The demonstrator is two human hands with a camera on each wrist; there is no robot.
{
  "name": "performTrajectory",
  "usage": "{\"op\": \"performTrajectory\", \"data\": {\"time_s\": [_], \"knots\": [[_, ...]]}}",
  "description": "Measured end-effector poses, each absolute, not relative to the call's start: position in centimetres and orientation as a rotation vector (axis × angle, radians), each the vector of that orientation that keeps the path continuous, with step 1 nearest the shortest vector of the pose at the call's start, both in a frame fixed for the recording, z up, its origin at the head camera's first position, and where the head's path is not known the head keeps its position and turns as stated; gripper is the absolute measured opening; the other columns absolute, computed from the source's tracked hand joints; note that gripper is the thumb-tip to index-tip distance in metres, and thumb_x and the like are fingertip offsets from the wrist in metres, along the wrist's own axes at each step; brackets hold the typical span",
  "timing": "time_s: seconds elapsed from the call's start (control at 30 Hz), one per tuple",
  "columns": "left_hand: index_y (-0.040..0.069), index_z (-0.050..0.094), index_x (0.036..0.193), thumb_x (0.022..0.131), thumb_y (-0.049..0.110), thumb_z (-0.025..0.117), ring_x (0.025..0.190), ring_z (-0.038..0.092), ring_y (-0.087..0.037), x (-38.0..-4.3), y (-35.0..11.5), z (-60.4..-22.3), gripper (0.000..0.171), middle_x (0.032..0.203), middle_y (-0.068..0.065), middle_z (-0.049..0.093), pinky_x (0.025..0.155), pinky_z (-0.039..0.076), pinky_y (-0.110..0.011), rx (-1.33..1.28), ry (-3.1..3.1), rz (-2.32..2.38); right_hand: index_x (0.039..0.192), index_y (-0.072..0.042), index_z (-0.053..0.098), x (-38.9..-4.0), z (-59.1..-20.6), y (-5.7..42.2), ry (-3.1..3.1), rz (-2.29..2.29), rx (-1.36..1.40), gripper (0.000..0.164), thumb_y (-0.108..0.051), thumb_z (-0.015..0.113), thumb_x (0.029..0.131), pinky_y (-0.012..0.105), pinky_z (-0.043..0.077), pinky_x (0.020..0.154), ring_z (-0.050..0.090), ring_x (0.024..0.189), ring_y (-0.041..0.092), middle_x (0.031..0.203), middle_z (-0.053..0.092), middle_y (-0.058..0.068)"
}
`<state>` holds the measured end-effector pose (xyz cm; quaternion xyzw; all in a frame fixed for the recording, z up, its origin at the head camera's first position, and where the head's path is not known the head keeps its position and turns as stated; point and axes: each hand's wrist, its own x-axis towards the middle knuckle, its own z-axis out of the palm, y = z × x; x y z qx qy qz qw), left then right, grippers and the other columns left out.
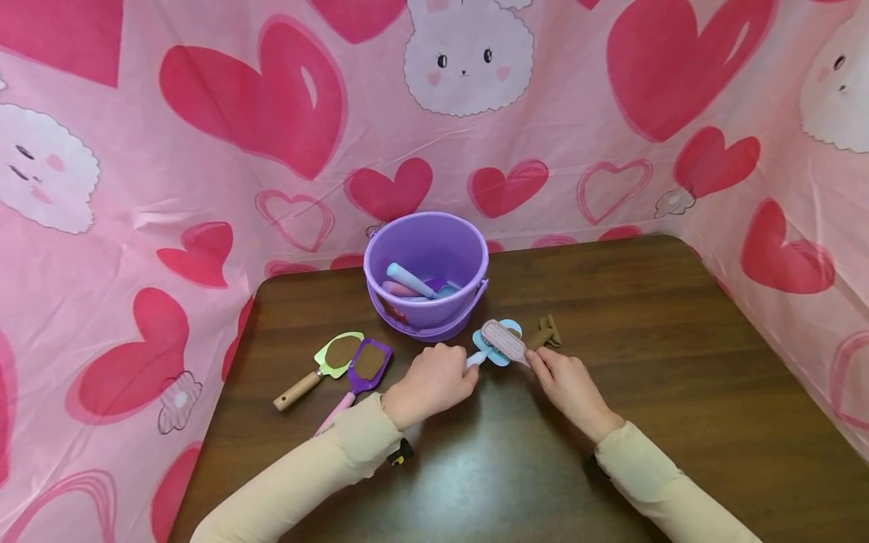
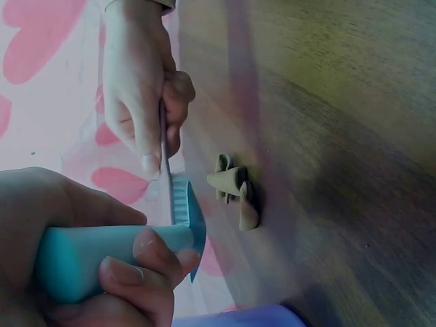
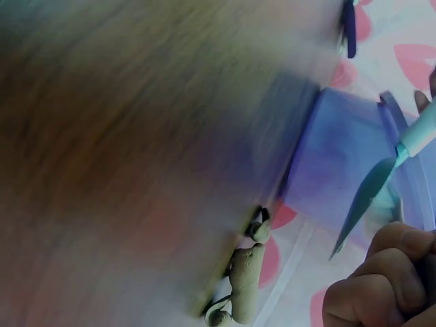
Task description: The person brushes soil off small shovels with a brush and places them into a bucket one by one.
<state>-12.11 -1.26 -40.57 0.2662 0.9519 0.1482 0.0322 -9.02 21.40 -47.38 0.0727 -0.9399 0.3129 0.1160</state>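
My left hand (image 1: 434, 381) grips the pale blue handle of a toy shovel (image 2: 116, 255), its blue blade shaped like a flower. My right hand (image 1: 569, 383) pinches the handle of a pinkish-grey brush (image 1: 504, 341). The brush head lies over the shovel's blade, and in the left wrist view its bristles (image 2: 180, 202) face the blade at close range. Beyond the right fingers, a brown clay-like piece (image 1: 541, 337) with a rolled middle and smaller end parts lies on the table; the right wrist view shows its roll (image 3: 246, 279) from the side.
A purple bucket (image 1: 434, 324) stands at the back with several light blue and pink handled tools inside. Left of it lie a green shovel (image 1: 321, 372) with a wooden handle and a purple shovel (image 1: 388, 353) with a pink handle, each with a brown patch on its blade. Heart-print cloth hangs behind.
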Motion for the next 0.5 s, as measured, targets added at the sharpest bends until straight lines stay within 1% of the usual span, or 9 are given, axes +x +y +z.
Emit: {"op": "performTrajectory", "data": {"time_s": [0.3, 0.5], "knots": [[0.013, 0.047, 0.059, 0.088, 0.030, 0.055, 0.041, 0.039, -0.014, -12.03, -1.33, -40.80, 0.035, 0.051, 0.002, 0.035, 0.035, 0.033, -0.030, 0.833, 2.920, 0.513, 0.068, -0.016, 0.048, -9.37, -47.37, 21.38, -2.770, 0.948, 0.115, 0.034, -0.033, 0.049, 0.097, 0.029, 0.030, 0.046, 0.037, 0.049, 0.014, 0.054, 0.037, -0.005], [0.014, 0.045, 0.057, 0.088, 0.029, 0.056, 0.040, 0.041, -0.016, -12.10, -1.29, -41.15, 0.036, 0.051, 0.002, 0.035, 0.036, 0.033, -0.031, 0.839, 2.941, 0.506, 0.067, -0.015, 0.049, -9.36, -47.29, 21.03, -2.752, 0.935, 0.091, 0.035, -0.032, 0.047, 0.098, 0.029, 0.031, 0.046, 0.037, 0.049, 0.015, 0.054, 0.038, -0.005]]}}
